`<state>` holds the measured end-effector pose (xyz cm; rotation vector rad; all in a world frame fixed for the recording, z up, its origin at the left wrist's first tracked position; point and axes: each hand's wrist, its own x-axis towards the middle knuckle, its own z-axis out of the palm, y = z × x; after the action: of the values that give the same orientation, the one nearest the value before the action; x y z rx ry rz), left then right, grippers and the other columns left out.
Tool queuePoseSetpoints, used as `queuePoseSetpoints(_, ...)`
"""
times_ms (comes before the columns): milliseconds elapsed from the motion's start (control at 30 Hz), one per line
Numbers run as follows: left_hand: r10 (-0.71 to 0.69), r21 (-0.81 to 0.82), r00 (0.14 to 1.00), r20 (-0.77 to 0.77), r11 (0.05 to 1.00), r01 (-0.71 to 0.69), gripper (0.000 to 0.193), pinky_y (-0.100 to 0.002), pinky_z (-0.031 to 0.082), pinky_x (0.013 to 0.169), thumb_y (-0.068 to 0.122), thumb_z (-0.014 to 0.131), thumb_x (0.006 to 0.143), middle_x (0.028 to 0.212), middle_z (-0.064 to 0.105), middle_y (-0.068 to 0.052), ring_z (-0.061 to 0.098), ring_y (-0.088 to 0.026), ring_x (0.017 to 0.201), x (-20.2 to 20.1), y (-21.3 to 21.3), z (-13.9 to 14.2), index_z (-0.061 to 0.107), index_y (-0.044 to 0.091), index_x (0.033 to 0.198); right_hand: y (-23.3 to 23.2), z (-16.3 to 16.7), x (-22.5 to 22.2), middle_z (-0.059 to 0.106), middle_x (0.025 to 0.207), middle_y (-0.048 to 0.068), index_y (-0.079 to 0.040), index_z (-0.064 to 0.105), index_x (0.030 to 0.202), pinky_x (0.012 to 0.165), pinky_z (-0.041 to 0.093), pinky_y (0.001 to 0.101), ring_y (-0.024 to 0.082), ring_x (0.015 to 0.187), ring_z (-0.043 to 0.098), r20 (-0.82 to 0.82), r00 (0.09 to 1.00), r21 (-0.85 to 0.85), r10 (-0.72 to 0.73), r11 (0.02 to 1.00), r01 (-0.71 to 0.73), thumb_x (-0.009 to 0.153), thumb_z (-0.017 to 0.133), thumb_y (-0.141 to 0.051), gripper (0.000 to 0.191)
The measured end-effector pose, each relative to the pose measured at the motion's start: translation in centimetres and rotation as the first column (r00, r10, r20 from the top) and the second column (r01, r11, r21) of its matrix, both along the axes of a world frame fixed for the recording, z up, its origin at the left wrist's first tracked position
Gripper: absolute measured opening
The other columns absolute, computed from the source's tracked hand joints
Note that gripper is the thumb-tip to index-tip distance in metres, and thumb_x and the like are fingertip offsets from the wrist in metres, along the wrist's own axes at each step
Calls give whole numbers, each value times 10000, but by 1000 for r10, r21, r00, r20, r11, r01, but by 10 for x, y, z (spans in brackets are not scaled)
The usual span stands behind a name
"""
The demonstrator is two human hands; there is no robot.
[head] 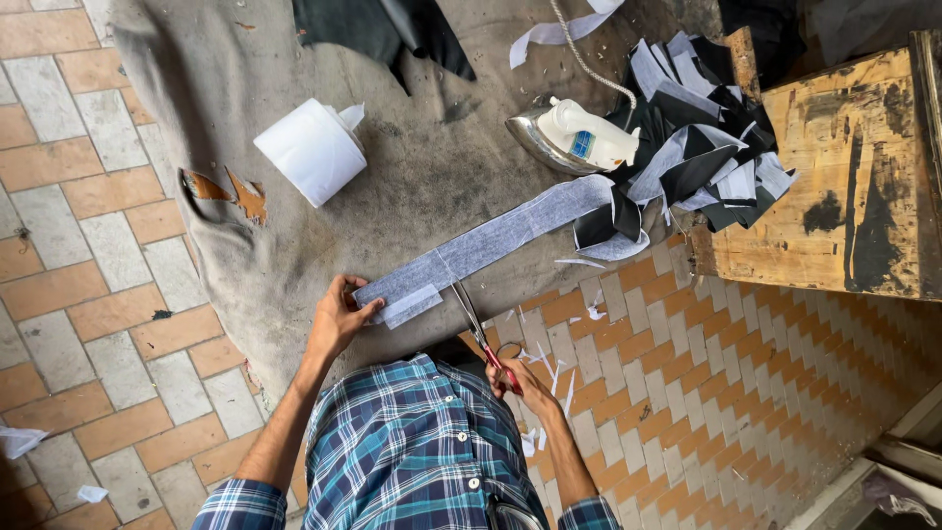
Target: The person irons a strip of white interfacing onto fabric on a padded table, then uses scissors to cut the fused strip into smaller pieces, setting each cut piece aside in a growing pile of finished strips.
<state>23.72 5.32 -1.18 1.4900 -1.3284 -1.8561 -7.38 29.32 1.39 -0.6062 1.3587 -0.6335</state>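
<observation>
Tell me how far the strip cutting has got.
Done: a pile of cut pieces lies by the iron. In hand: left hand pins the grey strip while right hand works scissors across it. Left: most of the strip and the white roll remain uncut.

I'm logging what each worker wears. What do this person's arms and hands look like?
Both forearms are bare, with plaid sleeves in blue, teal and white rolled up near the elbows. The left hand and right hand wear no gloves; no rings or watch are visible.
</observation>
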Motion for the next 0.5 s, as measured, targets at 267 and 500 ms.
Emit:
queuePoseSetpoints(267, -22, 14, 998, 56, 1000, 21, 451, -282, 581, 633, 208, 816, 845, 876, 741, -73, 687, -110, 743, 2, 3, 8, 579, 39, 1189, -55, -1, -9, 557, 732, -23, -107, 616, 957, 627, 497, 271, 84, 658, 575, 19, 995, -87, 94, 992, -92, 841, 615, -771, 674)
queuePoseSetpoints(500, -5, 35, 1000, 31, 999, 3, 472, -291, 605, 665, 224, 805, 839, 959, 759, -91, 710, -130, 801, 0, 6, 5, 571, 45, 1208, -73, 0, -6, 555, 649, -13, -80, 601, 821, 537, 462, 254, 94, 577, 591, -191, 975, 74, 115, 992, -103, 856, 703, -690, 619)
